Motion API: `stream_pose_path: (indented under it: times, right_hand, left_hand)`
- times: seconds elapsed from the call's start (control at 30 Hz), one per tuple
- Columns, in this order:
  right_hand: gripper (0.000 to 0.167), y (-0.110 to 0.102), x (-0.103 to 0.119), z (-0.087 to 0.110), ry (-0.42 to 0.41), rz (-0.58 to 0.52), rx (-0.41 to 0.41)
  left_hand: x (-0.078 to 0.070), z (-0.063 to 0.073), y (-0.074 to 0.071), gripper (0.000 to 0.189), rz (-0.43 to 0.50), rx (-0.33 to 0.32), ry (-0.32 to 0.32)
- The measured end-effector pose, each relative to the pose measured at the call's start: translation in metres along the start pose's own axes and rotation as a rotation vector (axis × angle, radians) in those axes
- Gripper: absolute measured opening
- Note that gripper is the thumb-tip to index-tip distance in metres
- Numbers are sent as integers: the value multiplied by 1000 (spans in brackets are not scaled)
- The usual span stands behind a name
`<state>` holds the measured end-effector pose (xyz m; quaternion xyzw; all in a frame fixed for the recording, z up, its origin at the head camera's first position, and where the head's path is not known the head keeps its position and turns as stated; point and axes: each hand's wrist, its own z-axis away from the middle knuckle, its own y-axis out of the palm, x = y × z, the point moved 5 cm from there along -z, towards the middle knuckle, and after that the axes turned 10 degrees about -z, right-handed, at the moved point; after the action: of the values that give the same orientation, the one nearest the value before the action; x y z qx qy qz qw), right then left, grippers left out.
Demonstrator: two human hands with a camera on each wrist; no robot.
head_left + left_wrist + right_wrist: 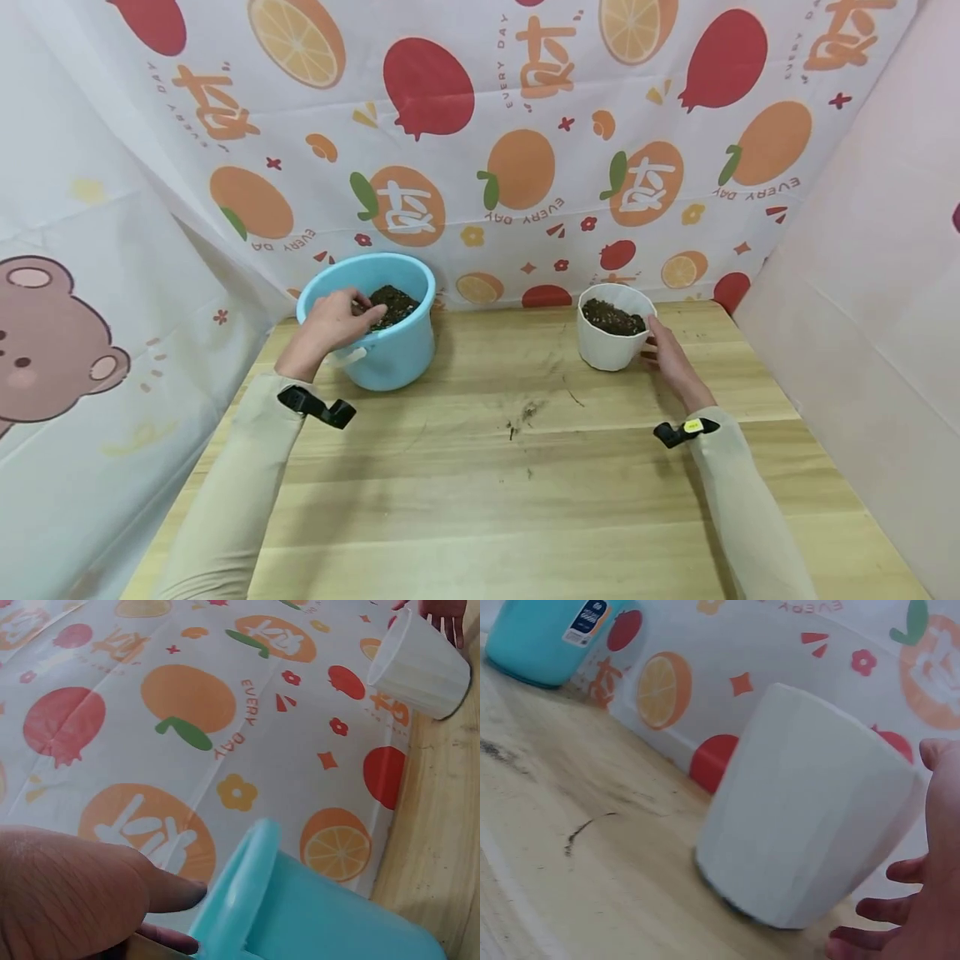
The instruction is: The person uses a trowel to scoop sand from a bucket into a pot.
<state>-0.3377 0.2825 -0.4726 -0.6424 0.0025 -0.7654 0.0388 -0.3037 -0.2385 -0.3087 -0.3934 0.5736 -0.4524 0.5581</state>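
Observation:
On the left of the table stands a light blue bucket [397,354] with dark soil [393,304] inside. My left hand [330,321] reaches over its near left rim, thumb and index finger apart above the soil; the other fingertips are hidden. In the left wrist view the thumb points toward the bucket's rim [244,892]. To the right, a white plastic pot [606,346] holds dark soil [611,318]. Beside its right side is my right hand [671,358], fingers spread and slightly bent. In the right wrist view the fingers do not wrap around the pot [802,810].
Both containers stand on a wooden table [480,500], near a fruit-print cloth [465,208] hanging at the back. Soil crumbs [528,410] lie on the wood between them. Pale cloths hang at the left [90,208] and right [862,292].

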Motion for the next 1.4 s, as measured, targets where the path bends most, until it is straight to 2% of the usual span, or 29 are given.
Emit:
stream_pose_path:
  times: [0.13,0.3,0.37,0.5,0.6,0.7,0.87,1.03,1.2,1.3,1.4]
  right_hand:
    - [82,-18,21,4,-61,113,-129]
    - [76,-36,75,14,-181,275,-263]
    - [75,-36,100,18,-234,316,-278]
    - [70,-24,146,26,-348,367,-286]
    - [67,-8,172,32,-418,361,-259]
    - [65,12,193,39,-462,372,-224]
    - [64,50,214,46,-554,446,-176]
    - [60,89,216,46,-652,520,-143]
    - [57,118,203,42,-737,592,-127]
    - [57,130,191,40,-726,615,-122]
    - [58,140,177,36,-691,654,-124]
  left_hand:
    - [-7,2,-12,51,14,-72,38]
    - [-30,6,-38,51,27,-246,93]
    - [-44,9,-49,51,42,-310,105]
    - [-76,14,-68,50,61,-393,134]
    - [-102,16,-76,51,60,-446,161]
    - [-129,18,-77,52,48,-521,209]
    - [-167,21,-68,54,-19,-630,289]
    - [-193,18,-45,54,-104,-681,329]
    - [-201,8,-12,51,-137,-680,343]
    - [-199,1,11,52,-169,-662,337]
    - [-195,-5,36,55,-209,-616,309]
